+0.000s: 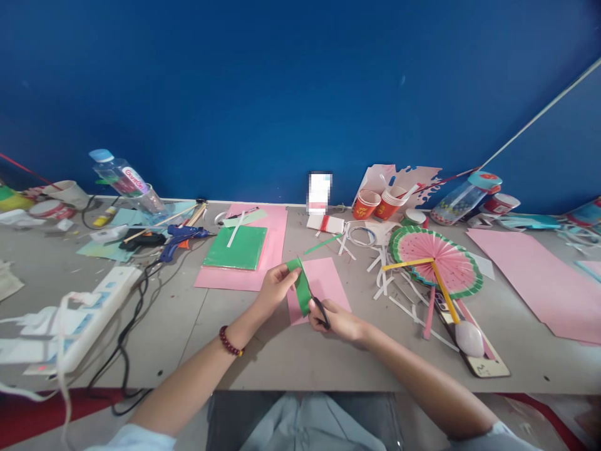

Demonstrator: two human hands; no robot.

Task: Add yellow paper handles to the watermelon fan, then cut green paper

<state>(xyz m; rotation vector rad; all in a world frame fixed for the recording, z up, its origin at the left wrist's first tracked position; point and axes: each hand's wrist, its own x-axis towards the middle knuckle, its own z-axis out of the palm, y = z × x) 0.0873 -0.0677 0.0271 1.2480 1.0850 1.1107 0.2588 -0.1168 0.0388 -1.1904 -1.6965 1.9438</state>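
Note:
My left hand (278, 285) pinches a folded green paper strip (302, 291) near its upper end. Black-handled scissors (322, 313) are in my right hand (339, 321), its fingers closed around the handles at the strip's right edge. The scissor blades lie along the strip's long side, partly hidden by the paper. A pink paper sheet (326, 282) lies on the table just under both hands. Beyond it rests a thin green paper sliver (323, 244). A stack of green paper (237, 248) sits to the left, on a larger pink sheet (277, 235).
A watermelon-patterned paper fan (453, 263) lies at right, with white paper strips (382, 272) beside it. Red paper cups (366, 205) stand at the back. On the left are a blue glue gun (183, 238), black cables (123, 338) and a white power strip (101, 313).

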